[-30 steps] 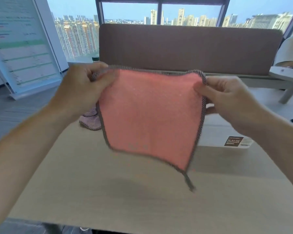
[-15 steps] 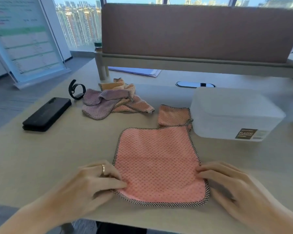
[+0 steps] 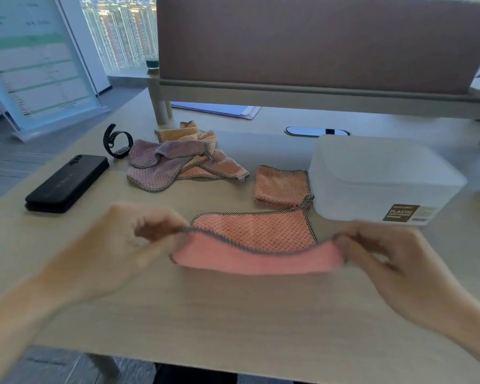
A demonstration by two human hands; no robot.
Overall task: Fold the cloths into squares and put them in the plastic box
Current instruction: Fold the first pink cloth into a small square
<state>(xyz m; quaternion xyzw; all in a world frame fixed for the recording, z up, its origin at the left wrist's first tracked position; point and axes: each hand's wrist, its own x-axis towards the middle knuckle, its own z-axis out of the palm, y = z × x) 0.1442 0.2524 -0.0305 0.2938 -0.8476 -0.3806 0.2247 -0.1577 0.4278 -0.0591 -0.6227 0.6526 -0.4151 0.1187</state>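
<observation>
A pink cloth [image 3: 255, 245] with a dark stitched border lies on the wooden table, its near edge lifted and turned over toward the far edge. My left hand [image 3: 117, 245] pinches the near left corner; my right hand [image 3: 388, 259] pinches the near right corner. Just beyond it, a small folded orange cloth [image 3: 280, 187] rests beside the white plastic box [image 3: 377, 178], whose lid is shut. A loose pile of purple and orange cloths [image 3: 175, 162] sits further back on the left.
A black phone [image 3: 67, 182] and a black wristband [image 3: 117, 144] lie at the left. A padded brown divider [image 3: 316, 42] on a raised shelf crosses the back, with papers [image 3: 219, 109] under it. The table's near edge [image 3: 233, 364] is close below my hands.
The cloth went from being held up in the air to lying flat on the table. Now both hands have lifted its near edge and are carrying it away from me.
</observation>
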